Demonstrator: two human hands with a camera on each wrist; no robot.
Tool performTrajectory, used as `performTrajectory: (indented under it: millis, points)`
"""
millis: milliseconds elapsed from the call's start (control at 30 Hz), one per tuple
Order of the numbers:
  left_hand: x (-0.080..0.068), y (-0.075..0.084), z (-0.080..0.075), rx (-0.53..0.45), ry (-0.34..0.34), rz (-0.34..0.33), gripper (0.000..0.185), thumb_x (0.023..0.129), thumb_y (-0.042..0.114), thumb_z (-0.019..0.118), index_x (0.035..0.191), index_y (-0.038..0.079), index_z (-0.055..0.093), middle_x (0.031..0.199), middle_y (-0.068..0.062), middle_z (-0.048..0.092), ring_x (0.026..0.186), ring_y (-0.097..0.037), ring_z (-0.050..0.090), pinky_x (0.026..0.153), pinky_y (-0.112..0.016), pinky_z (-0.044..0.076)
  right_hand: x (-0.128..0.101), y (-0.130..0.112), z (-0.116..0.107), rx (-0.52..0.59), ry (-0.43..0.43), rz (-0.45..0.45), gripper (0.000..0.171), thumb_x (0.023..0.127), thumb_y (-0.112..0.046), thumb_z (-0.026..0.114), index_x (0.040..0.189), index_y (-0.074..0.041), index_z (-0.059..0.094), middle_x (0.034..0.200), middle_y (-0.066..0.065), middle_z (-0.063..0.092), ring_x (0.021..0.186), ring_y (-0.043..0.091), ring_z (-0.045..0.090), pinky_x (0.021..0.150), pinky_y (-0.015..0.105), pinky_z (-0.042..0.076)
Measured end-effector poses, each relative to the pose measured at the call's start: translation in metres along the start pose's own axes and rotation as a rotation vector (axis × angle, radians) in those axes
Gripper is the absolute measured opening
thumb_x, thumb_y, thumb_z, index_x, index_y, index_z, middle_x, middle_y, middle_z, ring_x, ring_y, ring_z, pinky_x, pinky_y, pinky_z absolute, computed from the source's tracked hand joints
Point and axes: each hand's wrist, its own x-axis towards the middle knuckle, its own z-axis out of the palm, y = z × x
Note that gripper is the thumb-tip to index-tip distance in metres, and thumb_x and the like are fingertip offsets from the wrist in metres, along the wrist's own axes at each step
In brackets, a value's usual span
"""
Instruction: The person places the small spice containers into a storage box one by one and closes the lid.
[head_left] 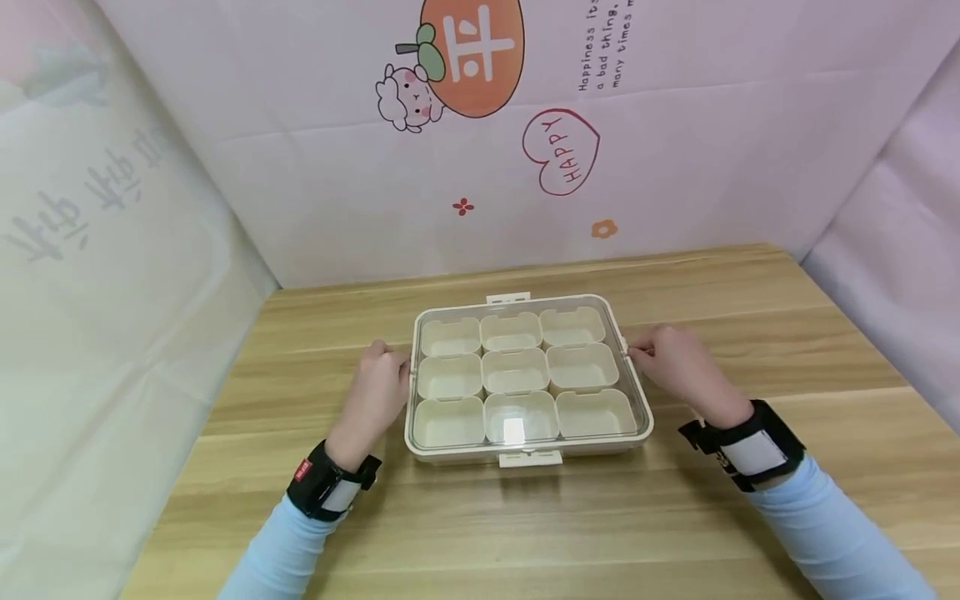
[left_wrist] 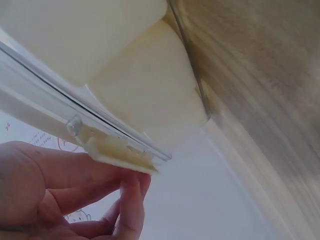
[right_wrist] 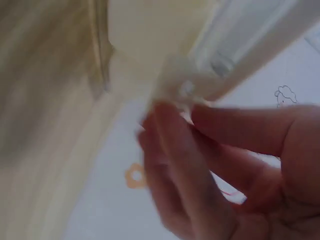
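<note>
In the head view a box [head_left: 453, 456] with a clear, cream-rimmed lid [head_left: 643, 417] lies on the table. Through the lid, several cream cups [head_left: 515, 371] show in rows. My left hand [head_left: 377, 379] is at the box's left side; the left wrist view has its thumb and fingertips pinching the edge of a cream side latch [left_wrist: 122, 154], which tilts outward. On the opposite side, my right hand [head_left: 684, 367] pinches another side latch [right_wrist: 175, 82], blurred in the right wrist view. The front latch [head_left: 530, 459] and back latch [head_left: 507, 297] stick out from the rim.
The wooden table [head_left: 465, 533] extends around the box on all sides. Behind it rises a white printed cloth [head_left: 337, 200], with more cloth hanging at the left and right. Black straps [head_left: 333, 483] circle both wrists over light blue sleeves.
</note>
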Motion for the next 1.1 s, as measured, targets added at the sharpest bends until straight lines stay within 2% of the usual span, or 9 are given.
performTrajectory:
  millis: [67,167,300,400,533,600,700,900,1100]
  points:
    - [0.001,0.000,0.000,-0.008,-0.009,0.004,0.012,0.084,-0.001,0.062,0.086,-0.003,0.074,0.071,-0.014,0.058,0.068,-0.025,0.054,0.060,-0.034,0.048,-0.001,0.001,0.001,0.003,-0.021,0.012,0.020,0.088,-0.009,0.058,0.096,0.002,0.073,0.079,0.015,0.069,0.065,0.021,0.062,0.056,0.029,0.045]
    - [0.002,0.000,0.000,-0.023,-0.027,-0.026,0.012,0.084,-0.002,0.061,0.082,-0.003,0.073,0.068,-0.013,0.057,0.065,-0.024,0.052,0.057,-0.034,0.046,-0.001,0.003,0.003,0.004,-0.027,0.000,0.021,0.089,-0.010,0.058,0.098,0.002,0.073,0.076,0.010,0.069,0.065,0.018,0.061,0.057,0.028,0.044]
    - [0.002,0.004,0.002,-0.031,-0.085,-0.072,0.014,0.084,-0.003,0.058,0.085,-0.004,0.071,0.071,-0.014,0.057,0.065,-0.023,0.052,0.054,-0.031,0.045,0.000,0.001,0.001,0.031,-0.083,0.041,0.028,0.094,-0.019,0.054,0.079,-0.003,0.070,0.057,-0.003,0.054,0.052,0.012,0.046,0.052,0.027,0.036]
    - [0.005,0.006,0.004,-0.050,-0.108,-0.082,0.017,0.086,-0.002,0.054,0.086,-0.004,0.070,0.072,-0.014,0.057,0.066,-0.022,0.051,0.053,-0.029,0.045,0.001,-0.001,-0.003,0.066,-0.137,0.091,0.036,0.096,-0.031,0.052,0.077,-0.006,0.068,0.052,-0.004,0.043,0.049,0.012,0.040,0.050,0.027,0.033]
    - [0.010,0.007,0.005,-0.112,-0.115,-0.117,0.023,0.091,0.006,0.053,0.073,0.002,0.067,0.064,-0.008,0.052,0.065,-0.020,0.048,0.055,-0.028,0.040,0.003,-0.003,-0.006,0.079,-0.163,0.110,0.042,0.092,-0.039,0.058,0.099,0.000,0.072,0.066,0.001,0.061,0.059,0.012,0.048,0.055,0.027,0.038]
    - [0.011,0.007,0.004,-0.125,-0.132,-0.128,0.030,0.092,0.012,0.055,0.065,0.005,0.063,0.060,-0.005,0.048,0.063,-0.020,0.045,0.056,-0.028,0.037,0.003,-0.002,-0.007,0.088,-0.169,0.124,0.044,0.090,-0.038,0.062,0.105,0.002,0.070,0.079,0.005,0.069,0.066,0.013,0.053,0.059,0.027,0.041]
    - [0.012,0.008,0.003,-0.136,-0.148,-0.138,0.035,0.091,0.019,0.060,0.058,0.008,0.057,0.056,-0.003,0.044,0.060,-0.019,0.043,0.055,-0.027,0.033,0.005,0.000,-0.006,0.086,-0.169,0.141,0.045,0.088,-0.039,0.064,0.106,0.001,0.070,0.083,0.007,0.071,0.069,0.014,0.055,0.060,0.027,0.042]
    - [0.015,0.007,0.004,-0.169,-0.148,-0.170,0.027,0.089,0.019,0.063,0.064,0.009,0.064,0.055,-0.001,0.046,0.055,-0.017,0.044,0.052,-0.026,0.034,0.006,0.004,-0.006,0.107,-0.158,0.157,0.050,0.085,-0.044,0.065,0.107,0.001,0.070,0.086,0.009,0.072,0.071,0.015,0.056,0.059,0.027,0.043]
    - [0.018,0.006,0.007,-0.189,-0.157,-0.210,0.024,0.089,0.020,0.063,0.070,0.007,0.068,0.058,-0.003,0.051,0.059,-0.018,0.046,0.055,-0.027,0.035,0.009,0.007,-0.005,0.118,-0.183,0.173,0.055,0.085,-0.047,0.065,0.109,0.002,0.069,0.085,0.009,0.072,0.070,0.016,0.062,0.057,0.028,0.045]
